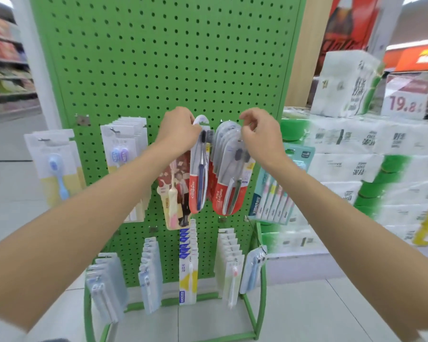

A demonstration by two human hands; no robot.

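Holds a pack (197,176) upright by its top, just under the white hang tab, with the rest dangling below the fingers, just left of the stack (226,174). Grips it in the left hand (179,127), fingers curled round the card, arm stretched forward and up. Pinches the stack's top with the right hand (260,132) — thumb and fingertips bent together, arm raised alike. Faces the green pegboard (158,58) behind both — tissue bales (344,144) to the right.

Not much on my feed tbh: left hand (179,128) and right hand (261,134), both forearms (97,206) bare right down to the frame edge.
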